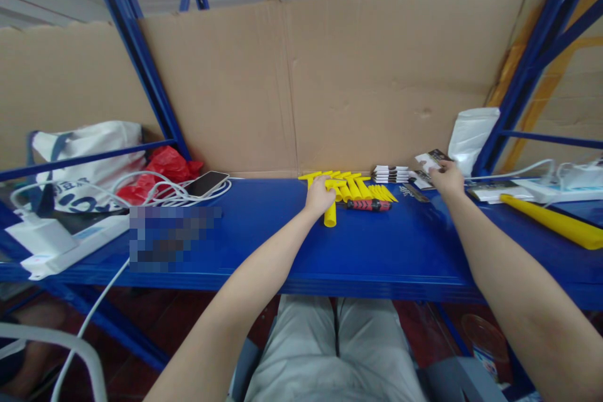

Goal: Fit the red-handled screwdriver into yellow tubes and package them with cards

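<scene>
My left hand (321, 196) is closed around a yellow T-shaped plastic piece (330, 216), its round stem pointing toward me. Behind and beside it lie several more yellow T-shaped pieces (362, 187) in a row. My right hand (447, 178) pinches a black-and-white printed packet (429, 159) at the back right of the blue table. Just left of that hand is a neat stack of similar packets (390, 174). Between the hands rest small yellow wedge-shaped pieces (382, 193), a screwdriver (368, 205) with a red and black handle, and some thin dark strips (415, 193).
A cardboard wall (353, 81) closes off the back. On the left are a white bag (94, 157), a red plastic bag (172, 163), a phone (208, 183), cables and a power strip (80, 245). On the right stand a white pouch (472, 138) and a long yellow piece (551, 221).
</scene>
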Available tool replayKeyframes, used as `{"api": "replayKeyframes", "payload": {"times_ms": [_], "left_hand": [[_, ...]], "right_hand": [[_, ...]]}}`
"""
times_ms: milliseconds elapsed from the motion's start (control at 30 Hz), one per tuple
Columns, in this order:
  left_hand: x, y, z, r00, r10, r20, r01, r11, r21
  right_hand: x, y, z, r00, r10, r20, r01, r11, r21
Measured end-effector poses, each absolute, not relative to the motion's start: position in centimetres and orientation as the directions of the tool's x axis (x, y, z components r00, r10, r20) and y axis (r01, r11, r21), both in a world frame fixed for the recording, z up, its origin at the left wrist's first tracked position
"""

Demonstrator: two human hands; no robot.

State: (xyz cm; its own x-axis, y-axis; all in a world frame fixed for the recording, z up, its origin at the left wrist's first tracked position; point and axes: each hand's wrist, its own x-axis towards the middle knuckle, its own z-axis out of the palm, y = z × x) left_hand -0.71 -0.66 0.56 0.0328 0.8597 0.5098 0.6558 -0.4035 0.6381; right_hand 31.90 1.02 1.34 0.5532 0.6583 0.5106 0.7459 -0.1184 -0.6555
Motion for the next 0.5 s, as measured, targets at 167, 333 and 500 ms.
{"api": "replayKeyframes", "payload": {"times_ms": [167, 333, 500], "left_hand": [[-0.7, -0.5, 0.7, -0.011, 0.875, 0.483, 0.559, -0.395, 0.729], [-0.3, 0.1, 0.6, -0.084, 0.915, 0.394, 0.313, -0.351, 0.882], [0.0, 0.2, 0.8, -0.145, 0.926, 0.349, 0.078, -0.341, 0.937]], "right_hand": [[28.3, -0.8, 4.0, 0.614, 0.583, 0.532, 0.607, 0.081, -0.791], [23.8, -1.5, 5.1, 0.4, 0.782, 0.478, 0.387, 0.328, -0.861], [19.9, -3.1, 4.9, 0.018, 0.912, 0.41, 0.279, 0.389, -0.878]]}}
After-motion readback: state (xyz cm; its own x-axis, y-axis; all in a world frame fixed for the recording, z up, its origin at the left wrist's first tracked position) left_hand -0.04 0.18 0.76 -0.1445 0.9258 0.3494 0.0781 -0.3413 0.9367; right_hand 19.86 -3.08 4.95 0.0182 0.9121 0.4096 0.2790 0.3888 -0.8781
